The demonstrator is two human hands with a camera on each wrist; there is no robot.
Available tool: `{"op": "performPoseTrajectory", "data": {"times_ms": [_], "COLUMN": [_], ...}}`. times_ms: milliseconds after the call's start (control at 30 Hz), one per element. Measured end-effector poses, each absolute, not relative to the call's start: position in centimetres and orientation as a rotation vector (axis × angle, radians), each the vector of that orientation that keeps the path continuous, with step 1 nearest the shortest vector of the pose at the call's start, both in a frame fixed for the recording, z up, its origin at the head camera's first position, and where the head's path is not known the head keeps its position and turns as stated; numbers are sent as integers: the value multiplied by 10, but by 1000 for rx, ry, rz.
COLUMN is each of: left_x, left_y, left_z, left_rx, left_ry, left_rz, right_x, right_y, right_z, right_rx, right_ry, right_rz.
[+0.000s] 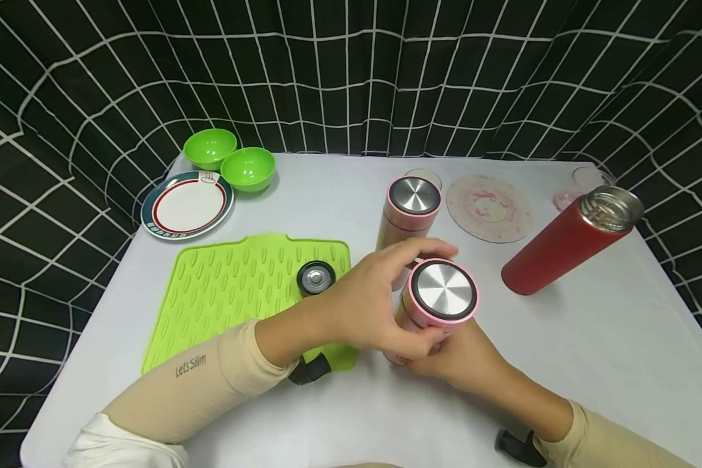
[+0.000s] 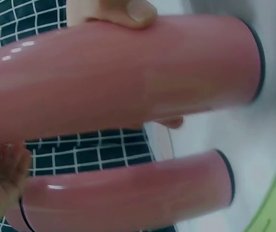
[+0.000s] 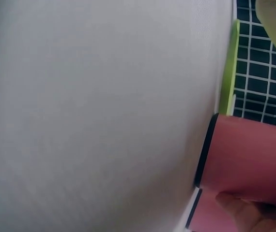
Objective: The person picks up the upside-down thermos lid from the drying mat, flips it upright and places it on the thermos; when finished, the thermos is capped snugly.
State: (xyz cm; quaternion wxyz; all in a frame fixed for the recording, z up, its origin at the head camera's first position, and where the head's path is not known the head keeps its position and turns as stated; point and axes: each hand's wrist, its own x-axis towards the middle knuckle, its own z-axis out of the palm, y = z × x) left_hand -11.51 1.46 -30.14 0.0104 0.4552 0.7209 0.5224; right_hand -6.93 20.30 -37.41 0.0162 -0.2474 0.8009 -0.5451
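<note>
A pink thermos flask (image 1: 412, 315) with a silver-topped lid (image 1: 444, 290) stands in front of me. My left hand (image 1: 374, 302) curls round its upper part, thumb on the near side and fingers on the far side. Lower on the body my right hand (image 1: 465, 354) grips the same flask, with its thumb (image 2: 135, 13) along the side in the left wrist view. Just behind stands a second pink thermos flask (image 1: 408, 211), its lid on. In the right wrist view, the held flask's dark-rimmed base (image 3: 207, 152) is at the white tabletop; whether it touches cannot be told.
A lidless red flask (image 1: 561, 244) leans in view at the right. Near it lies a round patterned disc (image 1: 490, 208). On the left are a green mat (image 1: 222, 286) bearing a round black-and-silver cap (image 1: 316, 278), a plate (image 1: 187, 205), and two green bowls (image 1: 248, 169) (image 1: 210, 148).
</note>
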Motion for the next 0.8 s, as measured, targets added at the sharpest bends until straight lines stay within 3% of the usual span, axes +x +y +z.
{"op": "performPoseTrajectory", "data": {"times_ms": [800], "left_x": [-117], "left_y": [11], "left_z": [-302], "left_rx": [1384], "left_ry": [2172], "left_rz": [1640], "right_x": [-81], "right_y": [212], "right_z": [-392], "right_rx": [-816], "right_ry": [2570], "right_rz": [-1533]}}
